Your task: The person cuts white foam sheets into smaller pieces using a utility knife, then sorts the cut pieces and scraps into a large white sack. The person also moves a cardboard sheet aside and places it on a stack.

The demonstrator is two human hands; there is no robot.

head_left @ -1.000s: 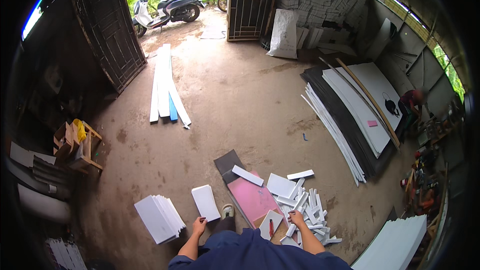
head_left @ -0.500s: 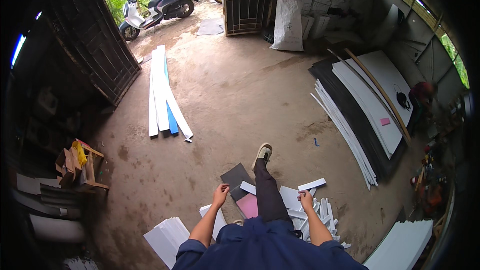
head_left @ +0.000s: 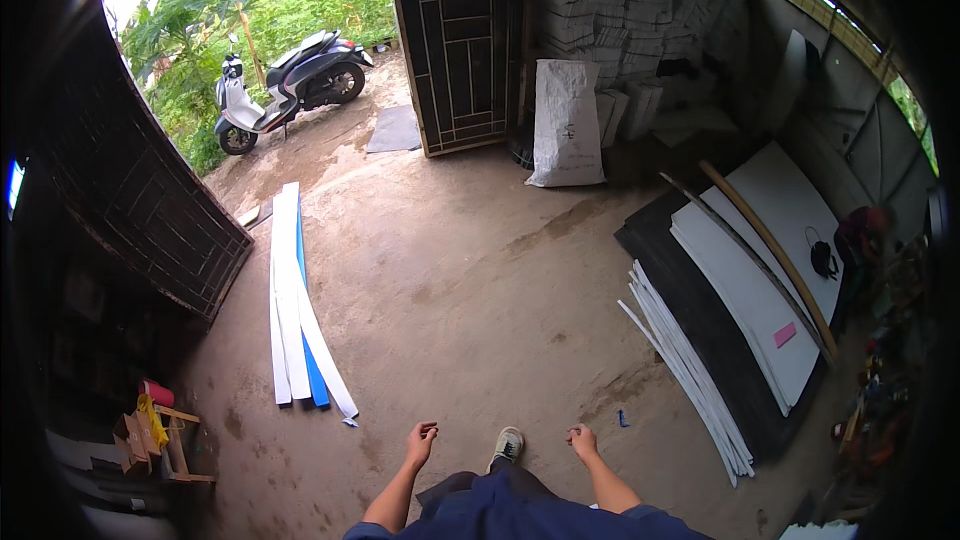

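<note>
White strips lie left of centre in the frame, long axis running up and down it, up and left of my left hand — the nearer one; my right hand is farther, both empty, loosely curled.

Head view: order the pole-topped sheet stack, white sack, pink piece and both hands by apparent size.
1. Sheet stack
2. White sack
3. Left hand and right hand: too alike to rank
4. Pink piece
</note>
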